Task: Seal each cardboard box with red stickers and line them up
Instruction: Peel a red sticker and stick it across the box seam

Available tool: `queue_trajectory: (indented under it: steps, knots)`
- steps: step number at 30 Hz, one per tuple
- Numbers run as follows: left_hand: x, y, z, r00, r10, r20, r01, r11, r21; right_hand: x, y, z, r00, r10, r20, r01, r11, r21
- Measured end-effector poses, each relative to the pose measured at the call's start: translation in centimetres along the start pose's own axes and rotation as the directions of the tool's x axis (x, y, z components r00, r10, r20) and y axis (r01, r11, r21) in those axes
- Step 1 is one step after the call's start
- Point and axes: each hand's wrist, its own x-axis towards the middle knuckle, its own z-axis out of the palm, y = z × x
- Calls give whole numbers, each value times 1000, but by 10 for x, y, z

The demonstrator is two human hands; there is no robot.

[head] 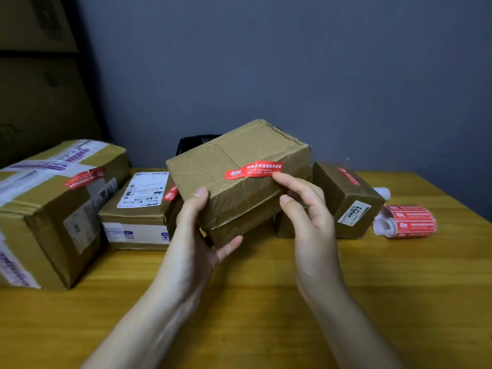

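Note:
A brown cardboard box (pixel 239 166) is tilted up over the table's middle, with a red sticker (pixel 253 170) across its top. My left hand (pixel 197 235) grips its near left corner, thumb on top and fingers underneath. My right hand (pixel 306 214) is at its right side, index fingertip touching the sticker's right end. Three other boxes stand on the table: a large one (pixel 53 209) at left, a flat one (pixel 138 209) beside it, and a small one (pixel 348 198) at right. Each carries a red sticker.
A roll of red stickers (pixel 407 222) lies on the yellow wooden table (pixel 253 302) at the right, near a white tube (pixel 383 193). A black item (pixel 194 142) sits behind the held box against the grey wall. Stacked cartons stand at far left.

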Motion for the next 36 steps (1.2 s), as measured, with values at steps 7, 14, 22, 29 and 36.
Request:
queue_trajectory:
  steps: [7, 14, 22, 29, 36]
  knots:
    - [0, 2, 1, 1000, -8, 7, 8, 1000, -17, -2, 1, 2, 996, -93, -11, 91, 990, -112]
    - [-1, 1, 1, 1000, -18, 19, 18, 1000, -2, 1, 3, -1, 996, -86, 5, 86, 987, -133]
    - [-1, 1, 1, 1000, 4, 14, -4, 1000, 5, 5, 3, -5, 996, -84, 22, 86, 984, -156]
    - [-1, 0, 2, 1000, 11, 9, -11, 1000, 11, 9, 4, -8, 996, -78, 40, 82, 988, -127]
    - [0, 1, 2, 1000, 2, 6, -2, 1000, 21, 10, 3, -10, 996, -77, 34, 80, 992, -102]
